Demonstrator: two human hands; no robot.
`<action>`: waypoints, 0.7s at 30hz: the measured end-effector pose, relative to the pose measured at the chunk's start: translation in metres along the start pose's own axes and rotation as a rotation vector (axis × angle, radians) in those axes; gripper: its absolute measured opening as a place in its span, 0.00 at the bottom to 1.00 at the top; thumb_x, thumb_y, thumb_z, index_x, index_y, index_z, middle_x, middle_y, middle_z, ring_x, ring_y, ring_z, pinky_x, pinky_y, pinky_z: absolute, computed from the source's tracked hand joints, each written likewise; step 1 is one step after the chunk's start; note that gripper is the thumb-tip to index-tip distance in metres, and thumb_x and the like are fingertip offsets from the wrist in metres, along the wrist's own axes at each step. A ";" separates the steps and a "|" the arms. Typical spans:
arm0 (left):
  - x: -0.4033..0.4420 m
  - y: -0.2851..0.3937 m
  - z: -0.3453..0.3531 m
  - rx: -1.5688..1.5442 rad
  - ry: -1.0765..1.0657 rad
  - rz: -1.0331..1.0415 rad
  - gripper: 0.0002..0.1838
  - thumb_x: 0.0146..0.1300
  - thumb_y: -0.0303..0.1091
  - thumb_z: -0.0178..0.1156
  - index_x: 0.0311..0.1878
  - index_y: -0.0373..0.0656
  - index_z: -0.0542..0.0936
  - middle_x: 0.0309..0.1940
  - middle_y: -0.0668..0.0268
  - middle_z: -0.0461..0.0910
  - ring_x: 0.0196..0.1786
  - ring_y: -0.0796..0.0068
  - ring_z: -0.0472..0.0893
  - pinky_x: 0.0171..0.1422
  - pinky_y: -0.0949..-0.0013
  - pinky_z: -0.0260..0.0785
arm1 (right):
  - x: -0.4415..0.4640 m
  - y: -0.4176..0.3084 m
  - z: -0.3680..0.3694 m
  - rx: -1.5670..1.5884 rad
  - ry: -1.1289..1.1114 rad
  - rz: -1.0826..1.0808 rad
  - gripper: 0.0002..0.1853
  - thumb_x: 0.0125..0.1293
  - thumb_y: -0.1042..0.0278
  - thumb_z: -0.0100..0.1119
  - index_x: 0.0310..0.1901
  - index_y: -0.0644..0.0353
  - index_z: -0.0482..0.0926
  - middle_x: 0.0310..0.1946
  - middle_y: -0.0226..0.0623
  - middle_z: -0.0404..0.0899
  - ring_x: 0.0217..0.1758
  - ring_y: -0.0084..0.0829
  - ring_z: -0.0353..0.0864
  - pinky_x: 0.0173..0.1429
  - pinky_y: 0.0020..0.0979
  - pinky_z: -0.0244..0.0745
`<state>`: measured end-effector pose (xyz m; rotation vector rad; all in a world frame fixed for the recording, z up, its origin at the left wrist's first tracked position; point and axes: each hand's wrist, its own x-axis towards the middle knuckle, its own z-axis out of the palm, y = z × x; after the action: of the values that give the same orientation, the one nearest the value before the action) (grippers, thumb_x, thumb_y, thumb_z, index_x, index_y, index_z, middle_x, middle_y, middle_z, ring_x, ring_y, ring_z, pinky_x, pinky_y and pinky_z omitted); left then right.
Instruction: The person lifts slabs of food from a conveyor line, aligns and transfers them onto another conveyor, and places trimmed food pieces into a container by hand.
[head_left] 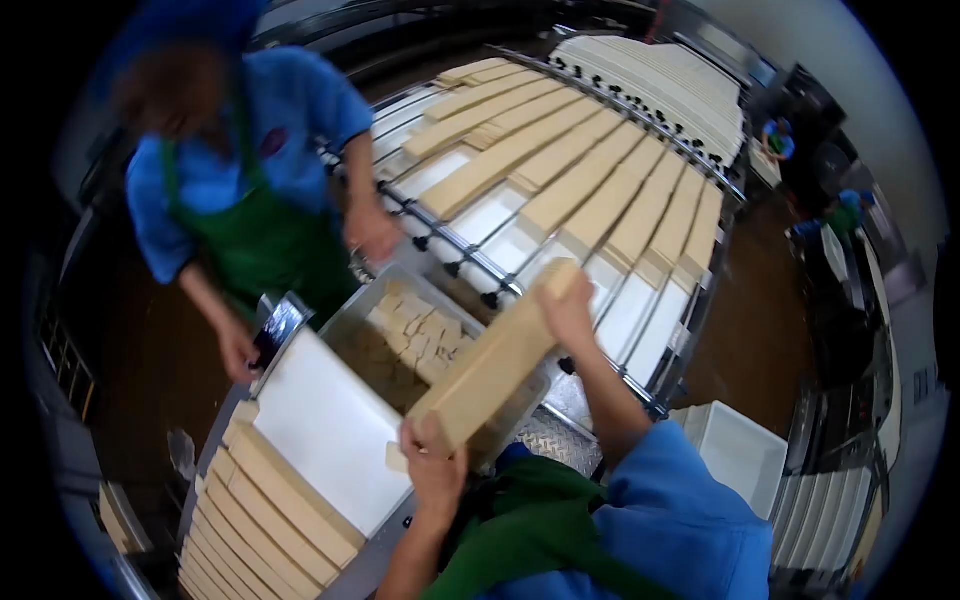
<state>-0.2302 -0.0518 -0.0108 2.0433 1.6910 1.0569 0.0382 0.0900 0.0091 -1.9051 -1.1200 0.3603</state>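
Observation:
A long beige block (pixel 495 362), which looks like many thin sheets stacked together, is held slanting across the front of my body. Around its far end my right hand (pixel 568 308) is closed. My left hand (pixel 436 468) grips the near end, close to a white board (pixel 325 425). Beneath the block is a grey bin (pixel 350 322) with broken beige pieces (pixel 425 335) inside. Past my right hand, similar long blocks (pixel 590 190) lie in rows on white conveyor lanes (pixel 450 168). The exact kind of product cannot be made out.
More beige blocks (pixel 265 505) line up at the lower left. A co-worker in a green apron (pixel 270 240) stands across the bin, one hand by a dark shiny metal part (pixel 280 330). A white tub (pixel 740 455) sits at right. Other people work far right.

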 end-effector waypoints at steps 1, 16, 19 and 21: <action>0.001 0.014 0.018 -0.007 0.004 0.166 0.35 0.46 0.29 0.69 0.61 0.45 0.69 0.56 0.42 0.62 0.54 0.41 0.70 0.55 0.55 0.71 | 0.017 0.030 -0.032 -0.067 0.042 0.083 0.40 0.54 0.54 0.63 0.61 0.70 0.58 0.57 0.65 0.60 0.60 0.58 0.65 0.65 0.47 0.64; 0.009 0.120 0.156 -0.423 -0.613 1.238 0.17 0.61 0.35 0.59 0.55 0.51 0.77 0.56 0.52 0.65 0.43 0.65 0.81 0.45 0.71 0.78 | 0.103 0.169 -0.208 -0.693 -0.242 0.325 0.31 0.65 0.48 0.36 0.55 0.68 0.73 0.60 0.51 0.71 0.65 0.55 0.62 0.70 0.50 0.48; 0.014 0.129 0.172 -0.477 -0.581 1.206 0.19 0.59 0.33 0.59 0.55 0.49 0.75 0.56 0.51 0.65 0.43 0.64 0.82 0.45 0.72 0.78 | 0.127 0.182 -0.209 -0.729 -0.287 0.369 0.31 0.65 0.49 0.34 0.57 0.68 0.72 0.61 0.52 0.70 0.66 0.56 0.62 0.71 0.49 0.45; 0.017 0.132 0.179 -0.464 -0.617 1.203 0.18 0.59 0.33 0.58 0.54 0.48 0.75 0.56 0.51 0.65 0.43 0.64 0.82 0.45 0.71 0.78 | 0.134 0.183 -0.208 -0.734 -0.319 0.448 0.32 0.65 0.50 0.33 0.57 0.68 0.71 0.62 0.52 0.70 0.68 0.56 0.60 0.70 0.50 0.46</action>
<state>-0.0106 -0.0310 -0.0450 2.5731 -0.1833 0.7729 0.3435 0.0479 0.0061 -2.8429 -1.1070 0.5665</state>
